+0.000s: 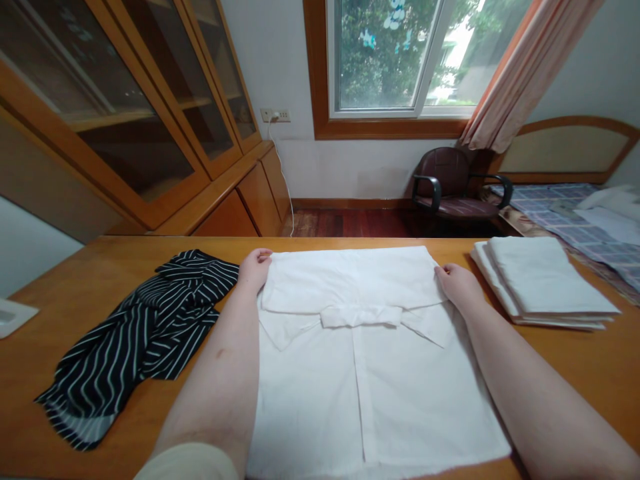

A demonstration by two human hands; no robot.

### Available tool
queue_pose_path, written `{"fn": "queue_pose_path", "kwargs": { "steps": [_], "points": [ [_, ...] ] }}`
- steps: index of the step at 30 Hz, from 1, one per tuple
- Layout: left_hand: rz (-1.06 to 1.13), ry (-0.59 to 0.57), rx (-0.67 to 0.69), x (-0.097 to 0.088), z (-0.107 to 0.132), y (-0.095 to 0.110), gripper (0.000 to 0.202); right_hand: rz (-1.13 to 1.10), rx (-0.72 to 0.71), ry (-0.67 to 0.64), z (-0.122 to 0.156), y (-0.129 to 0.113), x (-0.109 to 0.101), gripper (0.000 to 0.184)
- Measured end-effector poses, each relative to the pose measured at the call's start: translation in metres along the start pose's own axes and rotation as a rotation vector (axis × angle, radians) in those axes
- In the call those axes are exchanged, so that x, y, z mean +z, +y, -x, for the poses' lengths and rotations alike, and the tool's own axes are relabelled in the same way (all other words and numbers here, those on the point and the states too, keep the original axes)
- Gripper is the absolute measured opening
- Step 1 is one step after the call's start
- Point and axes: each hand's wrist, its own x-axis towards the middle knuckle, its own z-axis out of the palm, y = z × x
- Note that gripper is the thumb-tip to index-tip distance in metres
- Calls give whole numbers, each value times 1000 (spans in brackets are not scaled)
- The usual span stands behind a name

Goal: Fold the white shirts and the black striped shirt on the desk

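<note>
Head view: white shirt (370, 380) flat at tabletop (65, 287) centre, top part doubled over, L hand (255, 267) & R hand (457, 283) each w/ grip pinched on a flap corner, wide apart prob. to keep it taut & square; striped garment (145, 333) to L, folded white stack (543, 283) to R.

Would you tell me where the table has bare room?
The table is bare between the white shirt and the folded stack, and nearer than that stack. The middle and left are crowded by shirt and striped cloth.
</note>
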Motion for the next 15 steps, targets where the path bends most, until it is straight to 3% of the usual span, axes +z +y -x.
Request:
{"fn": "queue_pose_path", "kwargs": {
  "steps": [4, 8, 11, 15],
  "points": [
    [-82, 22, -50, -7, 4, 5, 24, 72, -18, -39, 0, -2, 1, 38],
    [-270, -2, -7, -8, 8, 17, 28, 88, 4, -36, 3, -4, 1, 38],
    [-365, -62, 13, -4, 9, 23, 38, 57, 23, -27, 5, -4, -1, 48],
    [-498, -98, 15, 0, 9, 22, 37, 45, 5, -38, 6, -5, -2, 56]
  ]
}}
